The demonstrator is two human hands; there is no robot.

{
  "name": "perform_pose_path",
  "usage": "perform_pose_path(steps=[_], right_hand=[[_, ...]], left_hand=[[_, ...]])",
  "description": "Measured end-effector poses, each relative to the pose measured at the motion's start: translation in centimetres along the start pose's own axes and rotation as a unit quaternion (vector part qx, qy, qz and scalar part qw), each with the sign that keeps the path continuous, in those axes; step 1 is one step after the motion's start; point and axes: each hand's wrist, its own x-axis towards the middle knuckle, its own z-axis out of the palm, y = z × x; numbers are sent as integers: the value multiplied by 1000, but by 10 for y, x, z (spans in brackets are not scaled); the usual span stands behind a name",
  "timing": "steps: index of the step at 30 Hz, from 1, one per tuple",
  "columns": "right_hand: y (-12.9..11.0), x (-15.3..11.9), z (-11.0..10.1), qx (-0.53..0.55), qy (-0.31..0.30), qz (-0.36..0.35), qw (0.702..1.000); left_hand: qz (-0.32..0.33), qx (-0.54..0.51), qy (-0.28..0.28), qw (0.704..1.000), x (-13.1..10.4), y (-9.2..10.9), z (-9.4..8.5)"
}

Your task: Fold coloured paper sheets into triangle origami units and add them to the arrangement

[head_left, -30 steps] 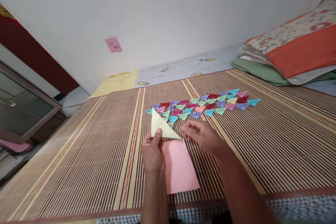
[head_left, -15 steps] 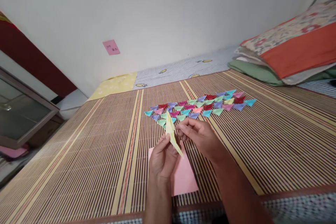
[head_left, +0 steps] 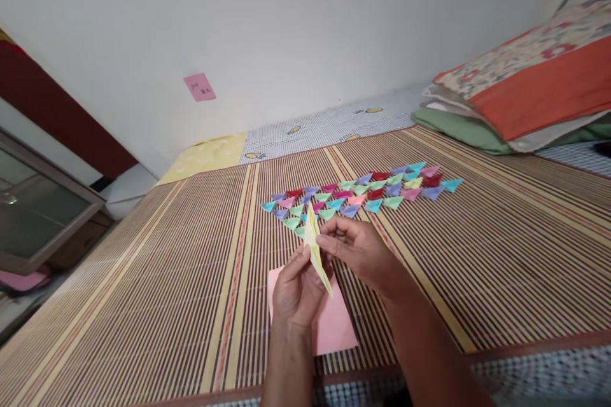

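Note:
A long, pointed piece of folded yellow paper (head_left: 312,238) stands tilted between my hands. My left hand (head_left: 296,286) pinches it low down, thumb on the near face. The thumb and forefinger of my right hand (head_left: 360,251) are closed on its right edge, near the middle. Beneath my hands, a pink paper sheet (head_left: 337,324) lies flat, partly covered by my left hand and wrist. Just beyond them, several small folded paper triangles (head_left: 356,199) in many colours lie in slanting rows; the yellow paper's tip overlaps the nearest ones in view.
A striped bamboo mat (head_left: 191,280) covers the bed. Folded bedding (head_left: 534,98) in orange, floral and green is piled at the right. A pink note (head_left: 200,86) with writing is on the white wall (head_left: 305,25). A glass-fronted cabinet (head_left: 42,203) stands at the left.
My right fingers have come in onto the yellow paper's right edge. The paper has turned slightly and its folds look narrower. My left hand keeps its hold.

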Motion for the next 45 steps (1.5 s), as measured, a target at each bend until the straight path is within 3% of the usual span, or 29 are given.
perform_pose_path(steps=[11,22,25,29,33,37,40,45], right_hand=[[2,0,-3,0,6,-9,1000],[4,0,-5,-28,6,-7,1000],[2,0,-5,-37,12,8,999],[-2,-1,-8,-61,16,19,998],[-8,-3,-4,-78,-12,15,997],[-7,-2,7,-136,36,-32,990],[-1,1,14,-225,99,-113,963],[10,5,16,-313,91,-198,924]], left_hand=[[33,52,-55,997,0,0,0],[43,99,-54,993,-1,0,0],[93,201,-52,974,0,3,-3],[181,341,-27,922,-1,10,-9],[208,372,-26,904,-4,13,-8],[230,362,-1,903,-4,9,-1],[206,324,16,923,-4,5,2],[150,256,10,955,-8,4,10]])
